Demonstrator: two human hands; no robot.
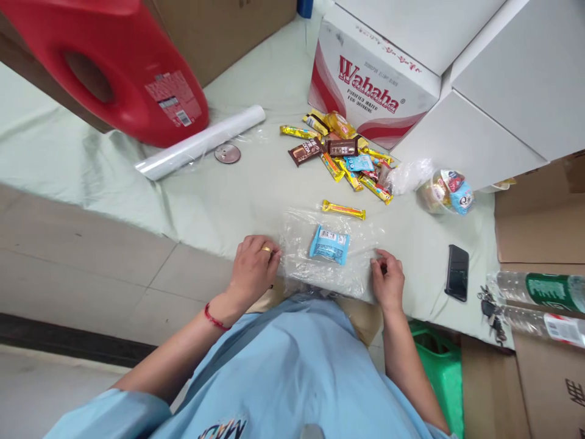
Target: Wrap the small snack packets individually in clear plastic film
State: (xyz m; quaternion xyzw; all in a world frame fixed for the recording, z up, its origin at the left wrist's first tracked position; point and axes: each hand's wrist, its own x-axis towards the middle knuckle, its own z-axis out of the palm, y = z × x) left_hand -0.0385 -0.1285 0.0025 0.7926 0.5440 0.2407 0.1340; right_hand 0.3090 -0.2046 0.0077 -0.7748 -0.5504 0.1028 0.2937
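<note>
A sheet of clear plastic film point(297, 268) lies spread at the table's front edge, with a small blue snack packet point(329, 245) on top of it. My left hand point(254, 263) is closed at the film's left edge, fingers curled and pinching it. At the right edge, my right hand point(387, 279) is also closed, thumb and forefinger together on the film. Just beyond the packet lies a yellow wrapped snack stick point(343, 210), lengthwise across the table.
A pile of wrapped snacks point(342, 148) lies before a Wahaha carton point(375, 79). A film roll point(201, 143), a round disc point(227, 153) and a red jug point(137, 61) stand left. Rightward are a bag of snacks point(445, 192), a phone point(457, 272), keys point(492, 314) and bottles point(548, 289).
</note>
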